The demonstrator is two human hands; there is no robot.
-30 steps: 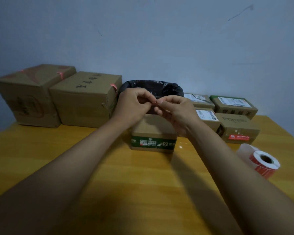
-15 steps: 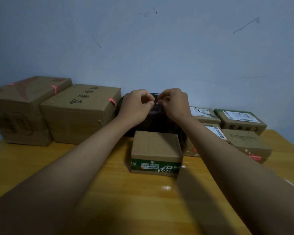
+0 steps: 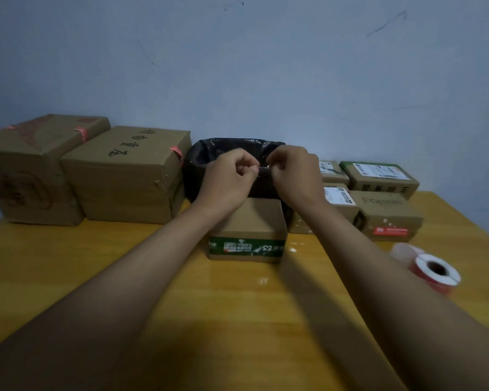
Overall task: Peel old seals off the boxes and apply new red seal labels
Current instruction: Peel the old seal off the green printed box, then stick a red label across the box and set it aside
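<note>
My left hand and my right hand are raised over the black bin bag, fingers curled. Between their fingertips they pinch a small thin strip, a peeled seal, too small to see in detail. Below the hands a small cardboard box with a green band stands on the wooden table. A roll of red seal labels lies on its side at the right of the table.
Two large cardboard boxes with red seal scraps stand at the back left. Several small parcels are stacked at the back right against the grey wall.
Both hands have moved from above the small box out over the black bin bag and have drawn slightly apart. The camera has tilted, so the label roll shows again.
</note>
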